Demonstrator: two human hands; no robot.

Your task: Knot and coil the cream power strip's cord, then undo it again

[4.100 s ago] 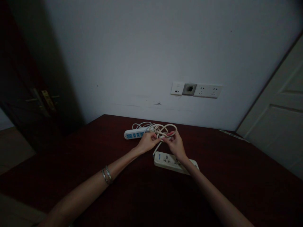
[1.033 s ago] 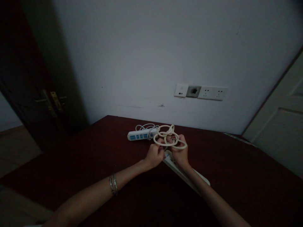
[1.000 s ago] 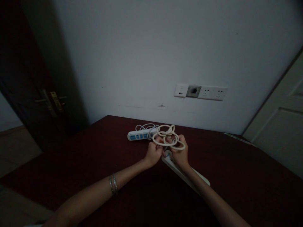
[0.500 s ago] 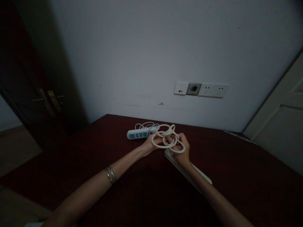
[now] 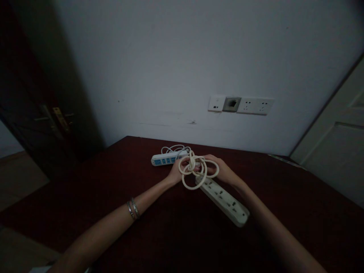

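Observation:
A cream power strip [image 5: 224, 198] lies slantwise on the dark red table [image 5: 119, 197]. Its cream cord [image 5: 196, 169] is bunched in several loops just above the strip's far end. My left hand [image 5: 176, 172] is closed on the left side of the loops. My right hand [image 5: 223, 171] is closed on their right side. Both hands hold the bundle a little above the table. A bracelet sits on my left forearm.
A second white power strip with blue sockets [image 5: 167, 159] and its white cord lies just behind my hands near the wall. Wall outlets [image 5: 241, 105] sit above the table. A dark door [image 5: 42, 113] stands at left, a pale door [image 5: 335, 140] at right.
The cord loops have been gathered tighter and swung left. My right arm moved off the cream strip, which now shows in full. The view tilted slightly.

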